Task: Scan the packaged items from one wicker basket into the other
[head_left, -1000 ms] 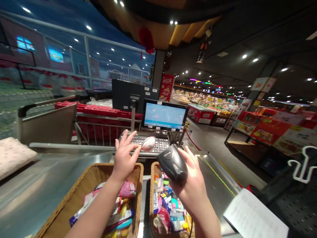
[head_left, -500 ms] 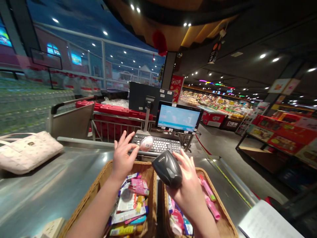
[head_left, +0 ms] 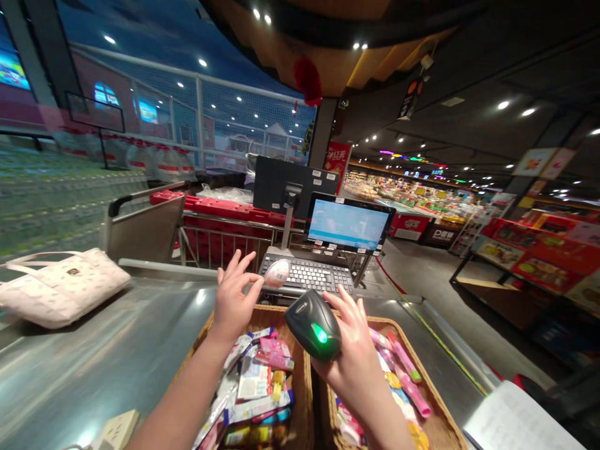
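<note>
Between thumb and forefinger, my left hand [head_left: 235, 300] pinches a pale pink-and-white egg-shaped package [head_left: 276, 274], its other fingers raised. My right hand [head_left: 351, 340] grips a black barcode scanner [head_left: 313, 325] whose head shows a green light. The scanner is just right of and below the egg, apart from it. Under my left forearm lies a wicker basket [head_left: 307, 400] of small colourful packets [head_left: 260, 381]. A second wicker basket [head_left: 447, 406], partly covered by my right arm, holds pink tubes [head_left: 412, 390] and other packets.
Behind the hands are a keyboard [head_left: 319, 275], a lit screen [head_left: 349, 223] and a dark monitor back [head_left: 295, 185]. A pale handbag [head_left: 65, 287] lies on the metal counter [head_left: 154, 325] at left. White paper [head_left: 520, 419] is at right, a power strip [head_left: 117, 431] at lower left.
A green light now shows on the scanner. The view has shifted slightly, and more of the right basket's contents shows. Both hands keep their holds.
</note>
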Available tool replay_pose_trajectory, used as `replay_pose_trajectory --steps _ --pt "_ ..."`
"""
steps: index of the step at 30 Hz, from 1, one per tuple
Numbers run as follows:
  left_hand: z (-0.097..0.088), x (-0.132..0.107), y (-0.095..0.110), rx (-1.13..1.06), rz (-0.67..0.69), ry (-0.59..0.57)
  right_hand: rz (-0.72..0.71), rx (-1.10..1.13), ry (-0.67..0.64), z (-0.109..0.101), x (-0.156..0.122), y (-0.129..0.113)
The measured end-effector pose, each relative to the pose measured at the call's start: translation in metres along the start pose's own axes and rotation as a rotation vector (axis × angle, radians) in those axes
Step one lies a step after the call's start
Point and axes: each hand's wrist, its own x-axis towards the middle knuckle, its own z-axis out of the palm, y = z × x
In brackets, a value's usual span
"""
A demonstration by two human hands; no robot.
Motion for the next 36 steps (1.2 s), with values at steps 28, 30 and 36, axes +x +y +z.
replay_pose_trajectory --steps 28,30,36 --pt "-0.028 -0.049 -0.074 0.137 -0.112 -0.206 0.056 0.077 -0.122 0.034 -0.003 -0.018" --pt "-0.028 -0.056 -0.082 0.153 -0.128 -0.226 0.057 0.09 -0.131 0.038 -0.001 -0.02" --pt "-0.026 -0.073 -0.104 0.203 -0.187 -0.372 0.083 0.137 -0.148 0.048 0.003 -0.027"
